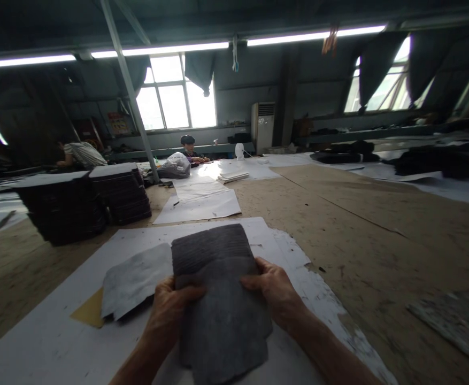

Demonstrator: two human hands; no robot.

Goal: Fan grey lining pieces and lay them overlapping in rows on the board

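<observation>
- Down at 6 o'clock, above a big white paper sheet (77, 272): dark grey, roughly rectangular fabric (224, 315).
- Left hand (174, 305) at its 9, fingers pinching that edge.
- Right hand (276, 291) at its 3, same pinch, thumb on top.
- Tall black stacks (63, 208) around 10, on the brown surface (362, 240).

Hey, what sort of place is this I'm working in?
Probably a garment or textile workshop: a broad worktable, tall stacks of dark, cloth-like pieces and long tube lights overhead.
</observation>
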